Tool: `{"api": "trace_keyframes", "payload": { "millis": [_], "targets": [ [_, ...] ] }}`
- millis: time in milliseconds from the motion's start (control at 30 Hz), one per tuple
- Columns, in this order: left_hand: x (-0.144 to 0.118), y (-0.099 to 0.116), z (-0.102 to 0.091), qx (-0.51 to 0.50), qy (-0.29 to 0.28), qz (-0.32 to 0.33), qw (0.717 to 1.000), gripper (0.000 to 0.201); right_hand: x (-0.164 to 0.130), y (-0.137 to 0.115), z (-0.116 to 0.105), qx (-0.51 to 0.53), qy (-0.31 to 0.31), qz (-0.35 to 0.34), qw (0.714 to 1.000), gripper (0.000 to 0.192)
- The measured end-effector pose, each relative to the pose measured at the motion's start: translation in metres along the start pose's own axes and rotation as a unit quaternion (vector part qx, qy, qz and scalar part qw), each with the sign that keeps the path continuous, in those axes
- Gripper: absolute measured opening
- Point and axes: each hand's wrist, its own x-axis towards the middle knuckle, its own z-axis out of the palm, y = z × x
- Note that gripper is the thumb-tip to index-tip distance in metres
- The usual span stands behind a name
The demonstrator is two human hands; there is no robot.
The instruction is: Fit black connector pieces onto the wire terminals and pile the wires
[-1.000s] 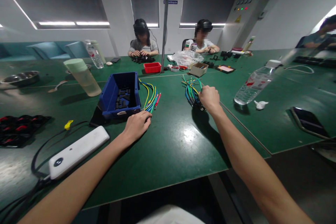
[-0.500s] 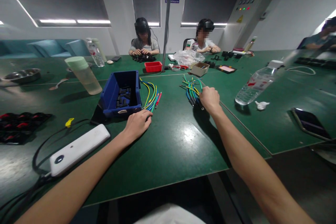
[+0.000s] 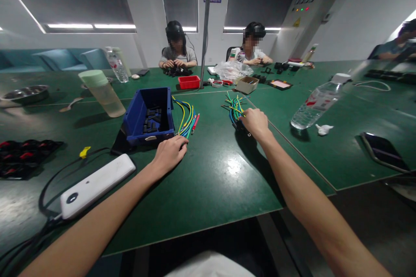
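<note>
My left hand (image 3: 170,154) rests on the table just in front of the blue bin (image 3: 147,137), its fingers curled in a pinch. At the fingertips, beside the near ends of a bundle of yellow, green and blue wires (image 3: 187,122), something small and dark shows, too small to name. A red-ended wire (image 3: 195,124) lies along that bundle's right side. Over on the right, my right hand (image 3: 256,122) has its fingers closed on a second bundle of wires (image 3: 234,107), green, yellow and blue with dark ends. The palm hides part of these wires. Black pieces (image 3: 153,119) lie inside the bin.
A white power bank-like device (image 3: 99,186) with cables lies left of my forearm. A green-capped bottle (image 3: 103,93) stands behind it; a water bottle (image 3: 316,104), crumpled tissue (image 3: 324,130) and phone (image 3: 385,151) are on the right. Farther back are a red tray (image 3: 189,82), small carton (image 3: 247,85) and co-workers.
My right hand has shifted slightly left, farther over the right-hand wires. My left hand stays in place by the bin.
</note>
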Motion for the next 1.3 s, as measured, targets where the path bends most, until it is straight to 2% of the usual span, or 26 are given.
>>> {"api": "trace_keyframes", "payload": {
  "millis": [367, 867, 1300],
  "targets": [
    [0.001, 0.000, 0.000, -0.001, 0.004, 0.005, 1.000, 0.020, 0.000, -0.005, 0.007, -0.009, -0.030, -0.013, 0.999, 0.041],
    [0.000, 0.001, -0.001, -0.013, 0.010, 0.000, 1.000, 0.017, -0.002, -0.006, 0.008, -0.004, -0.030, -0.014, 0.999, 0.044],
    [0.003, -0.003, 0.001, -0.097, 0.081, 0.004, 0.992, 0.011, -0.003, -0.008, 0.012, 0.000, -0.024, -0.018, 1.000, 0.042]
  ]
}}
